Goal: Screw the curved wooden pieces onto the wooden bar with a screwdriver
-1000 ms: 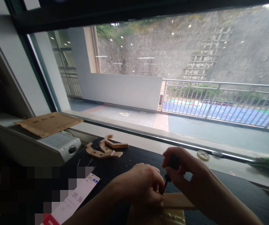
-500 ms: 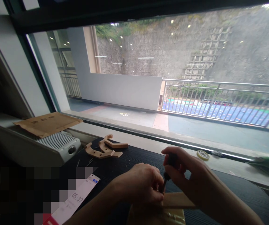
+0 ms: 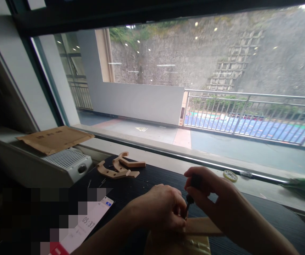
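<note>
My right hand [image 3: 208, 187] is closed round the dark handle of a screwdriver [image 3: 195, 181], which stands nearly upright with its shaft pointing down. Close to the screwdriver's lower end, my left hand [image 3: 160, 207] has its thumb and fingers pinched together. What they hold there is hidden. Under both hands lies a flat light wooden strip [image 3: 201, 226], partly covered by the left fingers and right wrist. Below the strip is a yellowish block-like piece [image 3: 179, 244] with a shiny surface, cut off by the bottom edge.
Several curved wooden pieces with holes [image 3: 117, 170] lie on the dark table [image 3: 142, 187]. A phone [image 3: 88, 223] showing 05:37 is at lower left. A tape roll [image 3: 230, 175] rests by the window sill. A brown envelope [image 3: 59, 138] lies on a white slatted appliance [image 3: 67, 159].
Almost nothing differs. The fingers of my right hand have shifted slightly on the screwdriver handle; my left hand stays at its lower end.
</note>
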`<state>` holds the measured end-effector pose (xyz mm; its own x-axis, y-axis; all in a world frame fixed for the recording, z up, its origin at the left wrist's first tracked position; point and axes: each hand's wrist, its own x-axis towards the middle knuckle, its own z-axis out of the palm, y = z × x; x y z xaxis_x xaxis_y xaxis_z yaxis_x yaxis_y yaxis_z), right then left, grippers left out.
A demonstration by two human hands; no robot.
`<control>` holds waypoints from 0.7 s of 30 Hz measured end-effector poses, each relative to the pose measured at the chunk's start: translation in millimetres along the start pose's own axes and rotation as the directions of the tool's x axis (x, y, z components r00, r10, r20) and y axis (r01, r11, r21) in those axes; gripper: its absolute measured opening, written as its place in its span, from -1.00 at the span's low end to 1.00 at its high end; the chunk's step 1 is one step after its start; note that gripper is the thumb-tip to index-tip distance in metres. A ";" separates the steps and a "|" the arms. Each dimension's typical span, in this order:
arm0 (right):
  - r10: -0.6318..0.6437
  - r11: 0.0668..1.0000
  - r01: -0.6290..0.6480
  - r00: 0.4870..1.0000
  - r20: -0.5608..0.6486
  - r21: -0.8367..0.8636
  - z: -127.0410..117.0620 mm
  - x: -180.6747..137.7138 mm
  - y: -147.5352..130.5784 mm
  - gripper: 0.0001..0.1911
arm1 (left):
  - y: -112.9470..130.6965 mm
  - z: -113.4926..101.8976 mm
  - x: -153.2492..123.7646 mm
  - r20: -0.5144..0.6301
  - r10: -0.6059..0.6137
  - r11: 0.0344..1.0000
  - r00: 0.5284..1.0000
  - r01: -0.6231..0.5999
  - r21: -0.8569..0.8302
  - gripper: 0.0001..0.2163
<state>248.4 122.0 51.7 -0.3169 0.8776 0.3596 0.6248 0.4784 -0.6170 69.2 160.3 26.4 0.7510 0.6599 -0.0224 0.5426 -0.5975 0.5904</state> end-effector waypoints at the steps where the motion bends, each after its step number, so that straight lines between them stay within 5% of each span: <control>1: 0.005 1.000 -0.005 1.000 -0.015 -0.022 0.5 0.7 0.9 -0.84 | 0.3 -0.1 0.0 0.001 -0.004 1.000 1.000 0.004 0.001 -0.93; 5: 0.039 0.990 -0.050 0.996 -0.083 -0.131 3.5 3.5 4.2 -0.90 | 1.8 -1.7 -0.7 0.013 -0.027 1.000 1.000 0.027 -0.003 -0.92; 11: -0.008 0.999 0.007 1.000 0.027 0.037 0.7 -1.3 -1.3 -0.71 | 0.1 -1.3 -1.1 0.016 0.000 1.000 1.000 0.000 0.006 -0.91; 17: -0.010 0.992 -0.002 0.995 -0.096 -0.128 5.2 4.5 3.4 -0.83 | 2.1 -3.2 -0.2 0.039 -0.021 1.000 0.999 0.020 0.023 -0.90; 21: 0.001 0.996 -0.006 0.999 -0.054 -0.086 3.9 3.0 1.2 -0.77 | 4.3 -4.5 -0.8 0.045 -0.016 0.999 0.999 0.015 0.029 -0.90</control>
<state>245.4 125.3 49.4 -0.2775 0.8753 0.3961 0.6859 0.4692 -0.5563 69.2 159.2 32.6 0.7584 0.6482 -0.0679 0.5640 -0.6005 0.5668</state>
